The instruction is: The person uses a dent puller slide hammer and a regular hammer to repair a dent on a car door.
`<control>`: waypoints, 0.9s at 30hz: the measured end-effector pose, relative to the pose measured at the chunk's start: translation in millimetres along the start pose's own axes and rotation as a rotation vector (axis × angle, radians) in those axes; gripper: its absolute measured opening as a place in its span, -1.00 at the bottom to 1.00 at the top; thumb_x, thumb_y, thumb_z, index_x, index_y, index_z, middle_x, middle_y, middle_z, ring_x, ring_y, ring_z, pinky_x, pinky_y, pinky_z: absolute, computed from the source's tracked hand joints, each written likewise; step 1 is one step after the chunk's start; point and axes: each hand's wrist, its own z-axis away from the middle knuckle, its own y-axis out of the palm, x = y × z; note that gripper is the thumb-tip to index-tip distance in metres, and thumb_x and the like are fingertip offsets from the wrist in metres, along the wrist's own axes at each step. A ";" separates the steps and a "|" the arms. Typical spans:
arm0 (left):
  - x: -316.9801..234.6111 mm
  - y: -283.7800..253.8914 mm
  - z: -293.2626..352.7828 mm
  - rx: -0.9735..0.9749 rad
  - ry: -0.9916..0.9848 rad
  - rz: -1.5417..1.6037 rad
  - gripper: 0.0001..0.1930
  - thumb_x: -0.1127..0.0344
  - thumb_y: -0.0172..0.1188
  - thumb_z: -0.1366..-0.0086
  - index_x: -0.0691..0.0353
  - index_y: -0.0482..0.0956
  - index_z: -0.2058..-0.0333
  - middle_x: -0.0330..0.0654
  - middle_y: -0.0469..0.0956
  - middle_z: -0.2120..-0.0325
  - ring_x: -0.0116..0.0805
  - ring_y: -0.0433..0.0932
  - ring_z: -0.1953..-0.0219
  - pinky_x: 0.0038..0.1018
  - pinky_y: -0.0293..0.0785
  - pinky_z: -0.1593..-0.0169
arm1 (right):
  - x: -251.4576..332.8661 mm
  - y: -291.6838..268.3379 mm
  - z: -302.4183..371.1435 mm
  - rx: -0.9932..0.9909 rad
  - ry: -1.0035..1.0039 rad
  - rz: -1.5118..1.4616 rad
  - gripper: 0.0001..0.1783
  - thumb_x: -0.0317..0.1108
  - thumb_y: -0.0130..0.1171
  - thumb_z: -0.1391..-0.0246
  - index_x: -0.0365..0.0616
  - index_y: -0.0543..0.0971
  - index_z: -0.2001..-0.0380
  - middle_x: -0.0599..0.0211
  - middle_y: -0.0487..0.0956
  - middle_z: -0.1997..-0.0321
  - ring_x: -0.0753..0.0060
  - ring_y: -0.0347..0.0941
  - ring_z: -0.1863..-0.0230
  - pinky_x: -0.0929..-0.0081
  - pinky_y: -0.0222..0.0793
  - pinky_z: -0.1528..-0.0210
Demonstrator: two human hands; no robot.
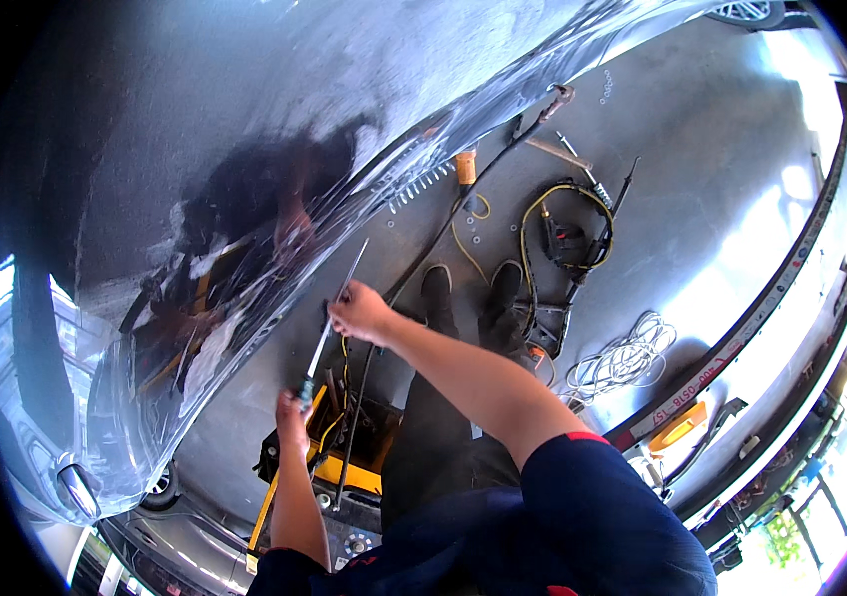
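My left hand [292, 417] is closed round the dark handle of a long, thin screwdriver [321, 348]. Further up its shaft, my right hand [356, 313] pinches the metal with bent fingers. The bare tip points up and away from me, near the lower side of a dark car body [274, 79]. Dull, scuffed patches mark the glossy panel, which reflects my arms. The tip stands close to the panel in the picture; I cannot tell whether it touches.
A black-and-yellow tool box [369, 481] stands by my legs. A black tool with a looped yellow-and-black cable [524, 238], a bundle of white cable [632, 358] and small rings lie on the grey floor [711, 149]. A long bumper-like strip [791, 278] curves along the right.
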 end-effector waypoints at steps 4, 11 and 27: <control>24.4 77.6 34.0 0.500 0.584 -1.446 -0.70 0.38 0.24 -0.17 0.24 0.50 0.10 0.02 0.52 0.14 0.06 0.49 0.01 -0.16 0.41 -0.09 | -8.8 -8.0 60.5 -0.102 -0.356 0.635 -0.78 -0.34 0.16 -0.12 -0.19 0.43 0.22 0.08 0.60 0.42 -0.03 0.58 0.43 0.15 0.51 0.36; 86.0 276.8 42.2 0.682 0.595 -1.203 -0.74 0.32 0.14 -0.34 0.30 0.54 0.06 0.04 0.58 0.09 -0.11 0.55 -0.03 -0.28 0.48 0.03 | 70.3 -87.4 154.1 -0.086 -0.591 1.173 -0.78 -0.33 0.29 0.09 -0.10 0.57 0.32 0.18 0.58 0.25 0.07 0.54 0.08 0.15 0.49 0.09; 142.0 570.0 39.7 0.839 -0.205 0.347 -0.72 0.14 0.03 -0.46 0.14 0.50 0.00 -0.11 0.46 -0.15 -0.15 0.44 -0.18 -0.14 0.30 -0.32 | 174.7 -407.0 144.9 -0.408 -0.465 -0.553 -0.69 -0.11 0.05 -0.35 -0.14 0.49 0.13 0.24 0.60 0.25 0.30 0.57 0.22 0.36 0.56 0.22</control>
